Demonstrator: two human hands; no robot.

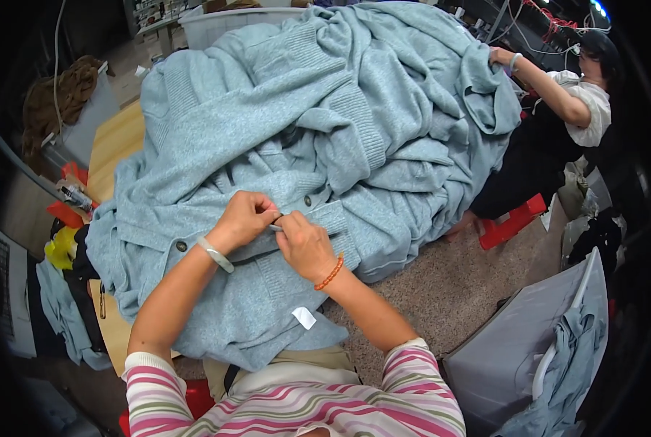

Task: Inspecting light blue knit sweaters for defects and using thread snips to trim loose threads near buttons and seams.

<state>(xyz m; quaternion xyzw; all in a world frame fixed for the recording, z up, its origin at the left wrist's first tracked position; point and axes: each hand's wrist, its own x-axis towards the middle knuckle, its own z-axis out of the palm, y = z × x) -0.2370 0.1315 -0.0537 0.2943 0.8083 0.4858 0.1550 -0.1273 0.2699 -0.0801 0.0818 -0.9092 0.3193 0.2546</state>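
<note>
Head view, read from left to right. A wooden desk [118,142] carries a large heap of pale blue knitted cardigans [354,109]; the one in hand, the front cardigan [252,306], lies spread at the near edge of the heap, its hem with a white tag [303,317] hanging toward the person's lap. One dark button [181,246] sits on the placket to the left of the hands and another dark button [308,200] just above them. The left hand [244,218] and the right hand [305,244] meet at the placket, each grip closed to a pinch on the knit edge; whatever small thing lies between the fingertips is too small to tell. Judging by the bulk of the heap, most garments appear yet to be handled. At far right, a co-worker's hand [501,57] grasps the heap's far edge, and a grey bin [514,349] draped with blue cloth stands on the floor.
</note>
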